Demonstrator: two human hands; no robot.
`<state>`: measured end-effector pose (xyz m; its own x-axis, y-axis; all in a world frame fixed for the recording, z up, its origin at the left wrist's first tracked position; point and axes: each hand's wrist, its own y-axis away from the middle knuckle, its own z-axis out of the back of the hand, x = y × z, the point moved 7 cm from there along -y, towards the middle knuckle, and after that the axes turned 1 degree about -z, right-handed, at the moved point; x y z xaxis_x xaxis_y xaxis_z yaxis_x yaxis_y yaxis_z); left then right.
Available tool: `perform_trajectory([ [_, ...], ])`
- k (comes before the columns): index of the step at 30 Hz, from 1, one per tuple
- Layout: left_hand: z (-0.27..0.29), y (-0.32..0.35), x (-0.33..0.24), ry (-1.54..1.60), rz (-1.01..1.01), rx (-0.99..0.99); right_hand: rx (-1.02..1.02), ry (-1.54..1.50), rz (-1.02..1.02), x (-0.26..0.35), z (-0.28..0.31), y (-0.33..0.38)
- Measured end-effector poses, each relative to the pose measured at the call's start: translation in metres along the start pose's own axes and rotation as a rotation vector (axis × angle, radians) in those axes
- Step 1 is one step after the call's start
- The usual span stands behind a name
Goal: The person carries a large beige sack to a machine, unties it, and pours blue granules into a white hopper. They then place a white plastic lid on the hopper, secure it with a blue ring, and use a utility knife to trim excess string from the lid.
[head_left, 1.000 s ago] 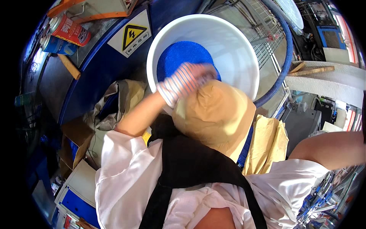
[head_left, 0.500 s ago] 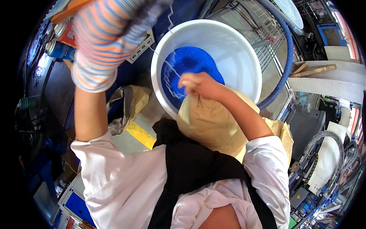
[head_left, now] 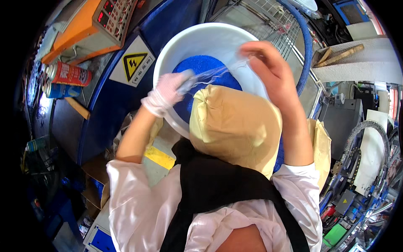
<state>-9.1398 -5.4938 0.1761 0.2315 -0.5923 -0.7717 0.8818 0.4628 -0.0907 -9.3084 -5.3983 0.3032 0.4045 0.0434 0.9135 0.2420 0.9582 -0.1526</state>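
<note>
My left hand [head_left: 168, 89], in a pale knitted glove, is closed on white string [head_left: 212, 74] over the left side of a white bucket [head_left: 166, 47]. Thin loops of the string run across to my bare right hand [head_left: 273, 69], at the bucket's right rim. Its fingers are bent in toward the string's end, with the tips smeared by motion. Blue granules [head_left: 197, 63] lie in the bucket. A tan paper sack [head_left: 239, 122] leans on the near rim against my black apron [head_left: 218, 176], its folded end toward the granules.
An orange control box [head_left: 79, 29] sits at upper left, above a blue cabinet with a warning label [head_left: 134, 61]. Spray cans [head_left: 69, 75] stand beside it. A blue hose [head_left: 308, 46] and wire rack [head_left: 268, 21] are behind the bucket. Another paper sack [head_left: 320, 147] stands to the right.
My left hand has come down from high at the upper left to the bucket. The right hand has left the sack's end and moved right and away, with string between both hands.
</note>
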Motion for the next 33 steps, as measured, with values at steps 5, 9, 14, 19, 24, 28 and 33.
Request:
perform_trajectory([
  [5, 0.032, 0.046, 0.077, -0.879, 0.112, 0.435, -0.861, 0.238, -0.423, -0.246, 0.231, 0.254],
  [9, 0.014, 0.077, 0.141, -1.084, 0.428, 0.517, -0.811, 1.069, -1.280, -0.351, 0.250, 0.673],
  [14, 0.027, 0.023, 0.098, -1.006, 0.830, 0.112, -0.891, -0.178, -1.744, -0.380, 0.016, 0.764],
  [19, -0.047, 0.001, 0.157, 0.197, 0.532, -0.651, -0.931, -0.676, -1.518, -0.392, -0.037, 0.691],
  [24, -0.101, 0.006, 0.133, 1.499, 0.788, -0.832, -0.892, -0.807, -1.385, -0.382, -0.034, 0.660],
  [28, 0.062, 0.019, 0.007, 1.137, 0.468, -1.062, -0.849, -0.847, -1.303, -0.340, -0.034, 0.656],
  [33, 0.364, 0.203, -0.089, 0.228, 0.042, -1.298, -0.772, -0.821, -1.164, -0.273, -0.024, 0.622],
])
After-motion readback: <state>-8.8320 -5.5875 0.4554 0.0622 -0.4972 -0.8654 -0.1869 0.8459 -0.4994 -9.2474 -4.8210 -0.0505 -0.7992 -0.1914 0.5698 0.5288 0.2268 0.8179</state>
